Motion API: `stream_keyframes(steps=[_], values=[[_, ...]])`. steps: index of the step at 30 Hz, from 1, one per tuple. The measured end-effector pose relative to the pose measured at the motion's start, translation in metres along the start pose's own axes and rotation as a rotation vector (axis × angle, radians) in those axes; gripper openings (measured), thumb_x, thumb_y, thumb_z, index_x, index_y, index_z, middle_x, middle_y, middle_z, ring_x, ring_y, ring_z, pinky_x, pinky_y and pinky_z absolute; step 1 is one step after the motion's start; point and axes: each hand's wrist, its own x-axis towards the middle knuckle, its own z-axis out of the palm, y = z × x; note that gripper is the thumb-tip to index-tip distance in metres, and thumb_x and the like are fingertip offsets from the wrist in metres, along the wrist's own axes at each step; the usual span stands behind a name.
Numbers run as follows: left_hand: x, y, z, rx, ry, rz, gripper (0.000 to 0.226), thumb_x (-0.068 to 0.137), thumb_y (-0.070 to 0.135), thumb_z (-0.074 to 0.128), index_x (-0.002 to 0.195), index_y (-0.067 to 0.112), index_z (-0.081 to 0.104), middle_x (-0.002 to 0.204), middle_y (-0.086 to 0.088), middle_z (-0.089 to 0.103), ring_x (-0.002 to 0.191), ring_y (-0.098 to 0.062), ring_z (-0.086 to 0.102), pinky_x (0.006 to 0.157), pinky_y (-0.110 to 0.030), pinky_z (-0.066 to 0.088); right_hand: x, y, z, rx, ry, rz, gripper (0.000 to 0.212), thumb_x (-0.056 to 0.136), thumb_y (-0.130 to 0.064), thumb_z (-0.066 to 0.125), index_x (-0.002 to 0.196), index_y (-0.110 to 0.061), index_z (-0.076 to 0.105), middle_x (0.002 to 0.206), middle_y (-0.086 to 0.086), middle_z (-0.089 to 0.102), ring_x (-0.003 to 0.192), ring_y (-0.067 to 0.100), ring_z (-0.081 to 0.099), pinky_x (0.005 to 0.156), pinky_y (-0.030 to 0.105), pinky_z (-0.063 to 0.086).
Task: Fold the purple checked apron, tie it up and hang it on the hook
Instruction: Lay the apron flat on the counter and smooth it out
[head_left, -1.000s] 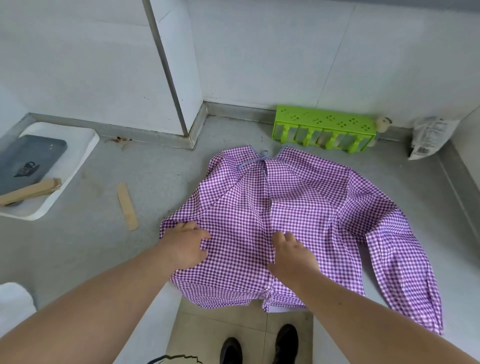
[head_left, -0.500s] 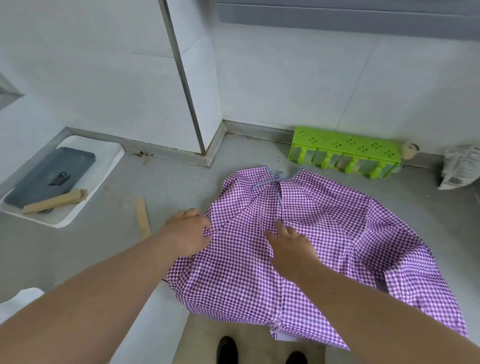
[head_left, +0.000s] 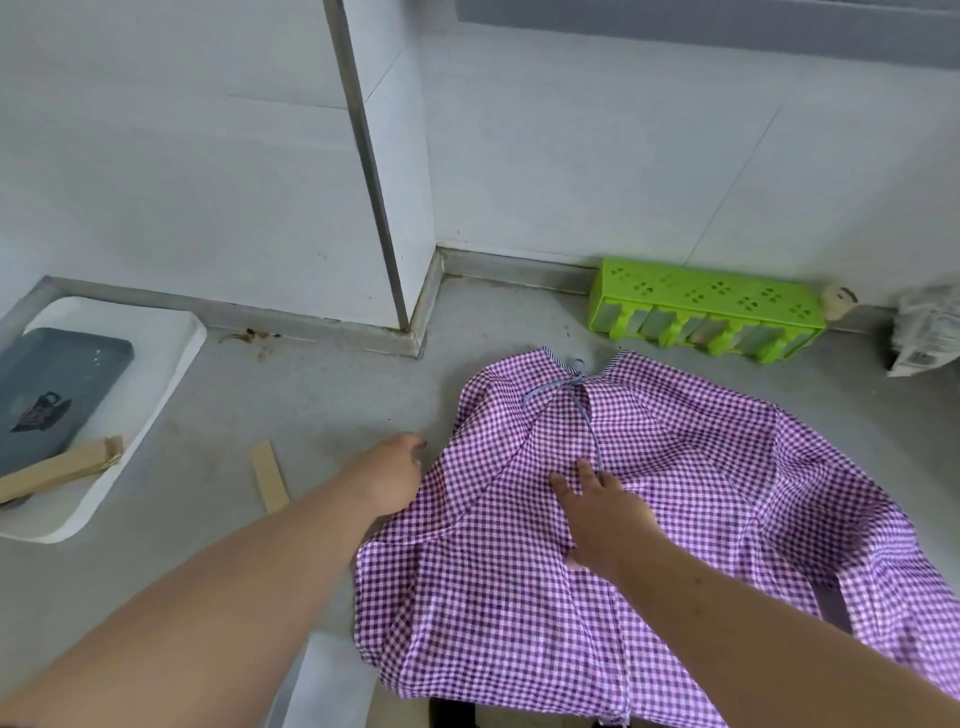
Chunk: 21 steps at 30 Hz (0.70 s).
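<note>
Purple checked apron (head_left: 649, 519) lies flat, tied neck toward the wall.

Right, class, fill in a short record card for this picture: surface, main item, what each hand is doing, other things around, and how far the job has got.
surface: grey countertop against a white wall
main item: purple checked apron, spread out, near edge hanging over the counter edge
tie: thin cord knotted at the far neckline
left hand: at the apron's left edge, fingers out over the counter
right hand: flat on the cloth, fingers straight
nearby: green rack, white tray, wooden strip
progress: not yet folded; no hook in view
</note>
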Motion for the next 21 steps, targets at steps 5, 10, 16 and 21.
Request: stream_keyframes(steps=[5, 10, 16, 21], values=[[0.018, 0.012, 0.006, -0.203, -0.075, 0.037, 0.053, 0.107, 0.042, 0.049, 0.155, 0.021, 0.048, 0.156, -0.005, 0.055, 0.131, -0.027, 0.059, 0.111, -0.038, 0.044, 0.006, -0.003, 0.000, -0.008, -0.033, 0.008, 0.114, 0.091, -0.046, 0.076, 0.165, -0.027, -0.008, 0.173, 0.015, -0.014, 0.159, 0.039, 0.002, 0.118, 0.055, 0.039], [0.019, 0.027, 0.015, -0.405, -0.249, 0.021, 0.057, 0.096, 0.037, 0.072, 0.148, 0.032, 0.049, 0.135, 0.002, 0.059, 0.132, -0.029, 0.058, 0.100, -0.021, 0.044, 0.005, -0.003, 0.003, -0.001, -0.031, 0.006, 0.112, 0.093, -0.044, 0.075, 0.165, -0.026, -0.009, 0.172, 0.014, -0.016, 0.159, 0.039, 0.000, 0.115, 0.056, 0.042], [0.018, 0.041, 0.024, -0.309, -0.417, 0.034, 0.056, 0.082, 0.063, 0.072, 0.132, 0.037, 0.069, 0.133, 0.009, 0.070, 0.117, -0.016, 0.066, 0.115, -0.043, 0.045, 0.005, -0.005, 0.001, 0.000, -0.041, 0.011, 0.108, 0.095, -0.039, 0.072, 0.164, -0.028, -0.011, 0.172, 0.013, -0.019, 0.160, 0.039, -0.001, 0.114, 0.056, 0.043], [0.005, 0.048, 0.022, -0.523, -0.397, 0.008, 0.046, 0.097, 0.053, 0.062, 0.134, 0.027, 0.069, 0.130, 0.005, 0.073, 0.116, -0.017, 0.068, 0.112, -0.039, 0.045, 0.005, -0.006, 0.001, -0.001, -0.049, 0.023, 0.108, 0.096, -0.038, 0.071, 0.164, -0.029, -0.012, 0.171, 0.012, -0.021, 0.160, 0.038, -0.001, 0.113, 0.055, 0.044]])
